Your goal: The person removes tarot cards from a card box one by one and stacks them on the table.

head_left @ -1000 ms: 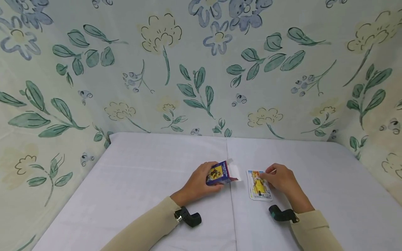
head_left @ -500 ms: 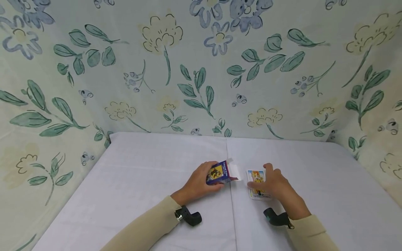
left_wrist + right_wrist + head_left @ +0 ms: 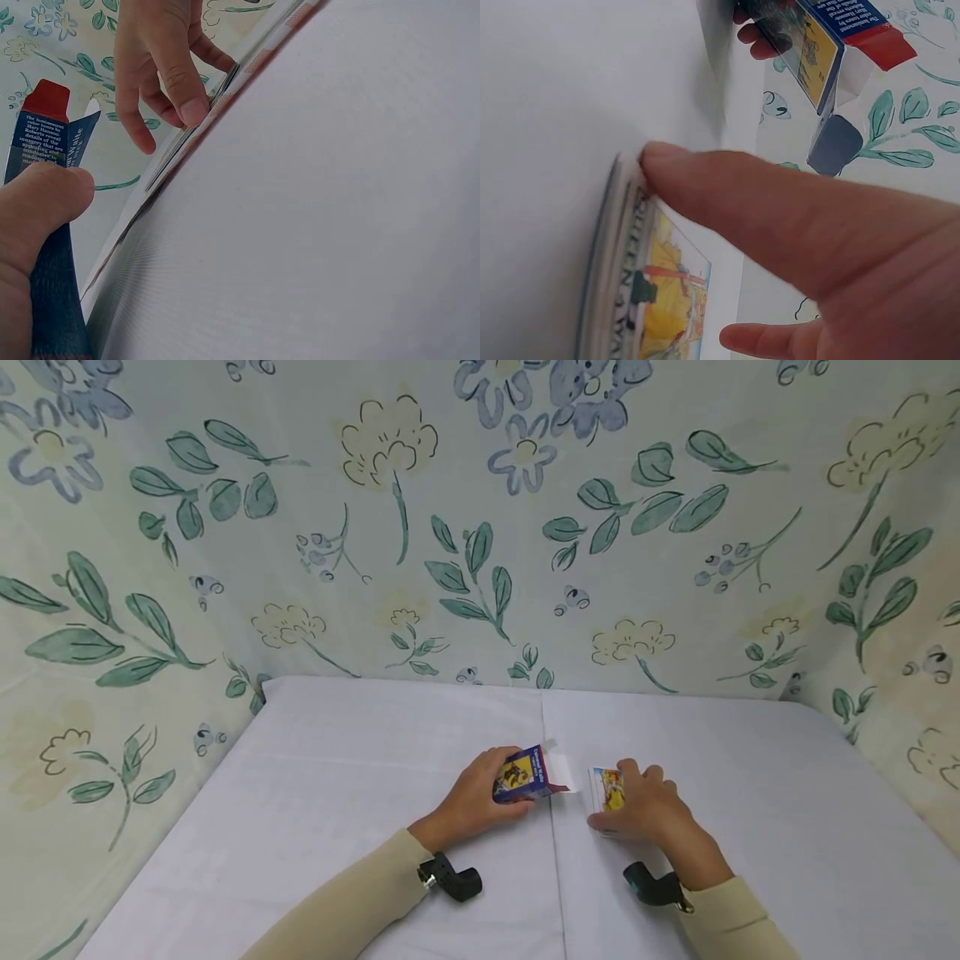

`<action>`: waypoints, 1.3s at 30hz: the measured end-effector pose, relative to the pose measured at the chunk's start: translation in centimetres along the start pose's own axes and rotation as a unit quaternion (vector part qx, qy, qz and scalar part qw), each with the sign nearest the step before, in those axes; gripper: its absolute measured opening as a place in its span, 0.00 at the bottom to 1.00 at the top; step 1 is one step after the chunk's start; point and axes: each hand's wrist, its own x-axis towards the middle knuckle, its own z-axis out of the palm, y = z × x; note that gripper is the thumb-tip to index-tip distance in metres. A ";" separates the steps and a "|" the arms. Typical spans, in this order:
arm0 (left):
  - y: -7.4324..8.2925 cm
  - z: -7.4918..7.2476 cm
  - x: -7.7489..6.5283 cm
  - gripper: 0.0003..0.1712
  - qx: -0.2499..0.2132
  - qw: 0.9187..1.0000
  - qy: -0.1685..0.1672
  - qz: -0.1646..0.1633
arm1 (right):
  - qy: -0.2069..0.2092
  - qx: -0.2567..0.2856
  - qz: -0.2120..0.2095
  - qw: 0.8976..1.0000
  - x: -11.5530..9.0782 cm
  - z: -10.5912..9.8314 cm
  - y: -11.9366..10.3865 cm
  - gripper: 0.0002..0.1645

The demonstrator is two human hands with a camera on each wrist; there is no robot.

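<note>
My left hand [image 3: 471, 795] grips a dark blue tarot card box [image 3: 517, 777], thumb on its near side. The box lies tilted, and its opened white and red end flaps [image 3: 558, 774] face right. Just right of it, a deck of tarot cards [image 3: 611, 785] lies face up on the white cloth. My right hand [image 3: 654, 810] spans the deck, its thumb at the left edge and fingers at the far side. In the right wrist view the thumb [image 3: 697, 176] meets a corner of the deck [image 3: 671, 292], whose top card reads Queen of Wands.
A white cloth [image 3: 360, 743] covers the table, with a fold line running front to back between the hands. Floral fabric [image 3: 465, 485] hangs behind and at both sides. Black cameras [image 3: 453, 878] sit on both wrists, over beige sleeves [image 3: 345, 897].
The right hand first pinches at the top card's right edge, then spreads out and comes leftward and down around the deck. The left hand and the box stay in place.
</note>
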 end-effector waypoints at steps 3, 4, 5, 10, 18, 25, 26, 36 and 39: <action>0.0 0.0 0.0 0.44 -0.001 1.000 0.000 -0.002 | 0.001 0.002 -0.005 1.000 0.1 0.1 0.1 0.63; 0.0 0.0 0.0 0.44 -0.002 1.000 -0.001 -0.002 | 0.002 0.002 -0.007 1.000 0.1 0.2 0.1 0.62; -0.1 0.0 0.0 0.44 -0.001 1.000 -0.001 -0.002 | 0.002 0.002 -0.009 1.000 0.1 0.2 0.1 0.62; -0.2 -0.1 -0.1 0.44 -0.003 1.000 0.003 0.001 | -0.005 0.000 -0.017 1.000 0.3 0.0 0.2 0.62; -0.6 -0.3 -0.1 0.43 -0.004 1.000 0.009 0.011 | -0.007 0.032 -0.023 0.999 1.5 -1.1 0.0 0.54; -0.6 0.0 -0.1 0.44 -0.008 1.000 0.002 0.002 | -0.001 0.043 -0.001 0.999 3.2 -0.8 -0.9 0.39; -0.5 0.0 -0.1 0.43 -0.009 1.000 0.002 0.003 | -0.001 0.043 0.002 0.999 3.4 -0.8 -0.9 0.38; -0.1 0.0 0.0 0.43 -0.013 1.000 0.005 0.011 | -0.017 0.033 -0.001 0.999 4.5 -1.3 -1.0 0.25; -0.1 0.0 0.0 0.43 -0.012 1.000 0.003 0.006 | -0.019 0.031 -0.004 0.999 4.7 -1.1 -0.9 0.23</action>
